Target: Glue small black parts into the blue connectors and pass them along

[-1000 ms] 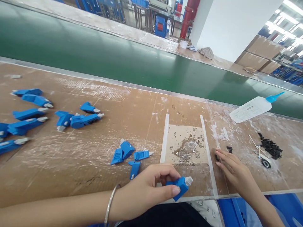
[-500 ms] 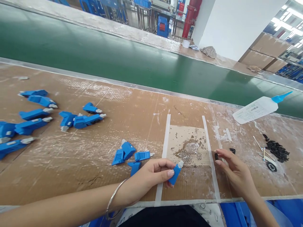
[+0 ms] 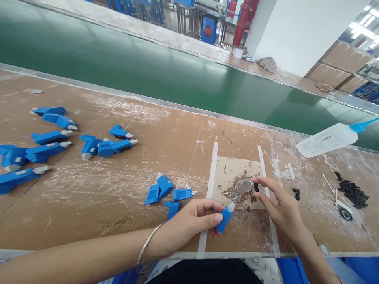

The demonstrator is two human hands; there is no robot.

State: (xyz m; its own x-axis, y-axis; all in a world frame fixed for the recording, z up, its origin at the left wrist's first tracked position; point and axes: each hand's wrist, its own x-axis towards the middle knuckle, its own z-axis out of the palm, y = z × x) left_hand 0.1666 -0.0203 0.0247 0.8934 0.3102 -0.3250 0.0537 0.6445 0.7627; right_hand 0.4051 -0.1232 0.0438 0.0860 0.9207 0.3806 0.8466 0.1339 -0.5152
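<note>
A blue piece with a grey tip (image 3: 225,219) is pinched in my left hand (image 3: 198,219), above the left tape strip. My right hand (image 3: 276,199) pinches a small black part (image 3: 256,187) between thumb and forefinger. That part is beside a small clear round dish (image 3: 245,185) on a wet, stained cardboard patch (image 3: 226,167). Several blue pieces (image 3: 164,185) lie left of the patch, near my left hand. To the right of my right hand lies another black part (image 3: 296,193).
More blue pieces (image 3: 49,152) lie at the far left. A white bottle with a blue nozzle (image 3: 328,140) lies at the right, with a pile of black parts (image 3: 353,193) and cotton swabs nearby. A green belt (image 3: 177,83) runs behind the cardboard.
My right hand has moved left with the black part, from beside the right tape strip to the clear dish. My left hand still holds the blue piece. The view has shifted slightly.
</note>
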